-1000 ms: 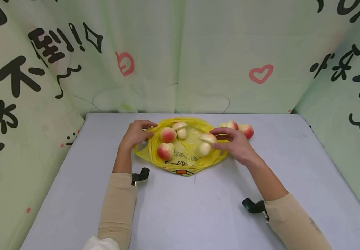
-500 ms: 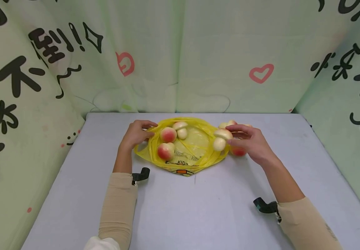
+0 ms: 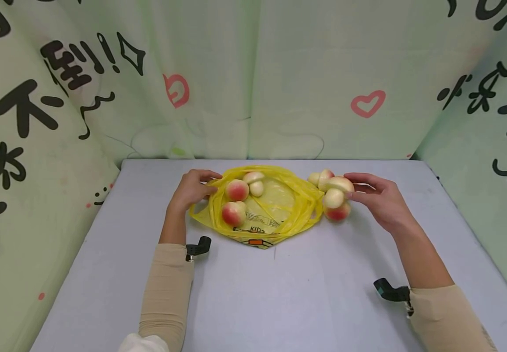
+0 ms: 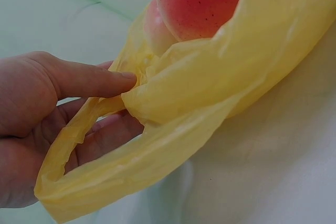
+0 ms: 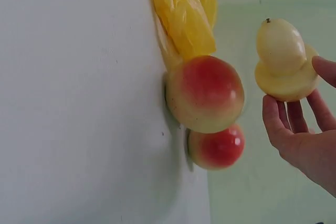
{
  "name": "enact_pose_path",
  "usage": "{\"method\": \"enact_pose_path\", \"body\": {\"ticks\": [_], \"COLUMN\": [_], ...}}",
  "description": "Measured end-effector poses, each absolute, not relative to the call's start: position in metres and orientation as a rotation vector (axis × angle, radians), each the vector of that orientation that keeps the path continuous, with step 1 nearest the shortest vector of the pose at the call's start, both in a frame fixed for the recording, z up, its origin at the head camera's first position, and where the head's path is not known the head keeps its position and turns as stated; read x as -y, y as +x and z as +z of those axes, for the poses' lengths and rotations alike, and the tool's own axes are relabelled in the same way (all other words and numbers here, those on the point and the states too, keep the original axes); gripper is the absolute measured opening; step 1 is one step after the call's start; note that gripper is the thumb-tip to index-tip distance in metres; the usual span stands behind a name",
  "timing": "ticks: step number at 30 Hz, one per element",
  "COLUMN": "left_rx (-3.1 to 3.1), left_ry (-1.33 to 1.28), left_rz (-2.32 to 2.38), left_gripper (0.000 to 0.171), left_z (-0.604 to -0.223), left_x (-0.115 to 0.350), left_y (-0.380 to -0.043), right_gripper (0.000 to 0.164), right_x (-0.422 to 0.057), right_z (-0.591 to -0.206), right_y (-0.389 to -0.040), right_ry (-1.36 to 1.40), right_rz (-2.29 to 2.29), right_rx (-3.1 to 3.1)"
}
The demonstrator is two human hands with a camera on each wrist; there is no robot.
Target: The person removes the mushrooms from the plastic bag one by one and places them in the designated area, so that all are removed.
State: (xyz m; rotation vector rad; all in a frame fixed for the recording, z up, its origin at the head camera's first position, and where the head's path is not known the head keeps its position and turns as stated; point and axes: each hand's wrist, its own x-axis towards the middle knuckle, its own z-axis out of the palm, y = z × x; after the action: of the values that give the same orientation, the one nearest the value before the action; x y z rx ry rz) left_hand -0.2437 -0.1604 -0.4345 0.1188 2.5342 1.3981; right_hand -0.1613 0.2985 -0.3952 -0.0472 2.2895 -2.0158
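My left hand [image 3: 195, 188] pinches the left edge of a yellow plastic bag [image 3: 309, 215]; in the left wrist view its thumb presses the bag's film [image 4: 178, 85] near a handle loop. The bag's mouth spreads open, with a cream mushroom [image 3: 256, 187] and red-and-cream rounded pieces [image 3: 237, 190] inside. To the right of the bag, my right hand [image 3: 378, 200] holds another cream mushroom [image 3: 335, 198], stem toward the bag, between thumb and fingers. The right wrist view shows this mushroom [image 5: 282, 51] held up off the table.
Close to the bag's right side, a red-and-cream round piece [image 3: 337, 213] sits on the white table [image 3: 280, 298], partly behind the held mushroom. Further back lie more pale and reddish pieces [image 3: 325, 175]. A printed green curtain [image 3: 302, 98] closes off the back and sides.
My right hand has carried the mushroom rightward, from over the bag's opening to beside the bag above the other pieces. The left hand and bag have stayed in place.
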Motion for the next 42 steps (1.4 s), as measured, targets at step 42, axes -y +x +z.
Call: {"method": "enact_pose_path", "body": {"ticks": [42], "left_rx": [-2.532], "left_ry": [0.095], "left_rz": [1.379], "left_gripper": [0.034], "left_z": [-0.432], "left_x": [0.159], "left_y": [-0.243], "right_gripper": [0.052], "right_x": [-0.375], "right_z": [-0.433], "right_y": [-0.158], "right_ry": [0.151], "right_rz": [-1.967], "right_rx": [-2.231]}}
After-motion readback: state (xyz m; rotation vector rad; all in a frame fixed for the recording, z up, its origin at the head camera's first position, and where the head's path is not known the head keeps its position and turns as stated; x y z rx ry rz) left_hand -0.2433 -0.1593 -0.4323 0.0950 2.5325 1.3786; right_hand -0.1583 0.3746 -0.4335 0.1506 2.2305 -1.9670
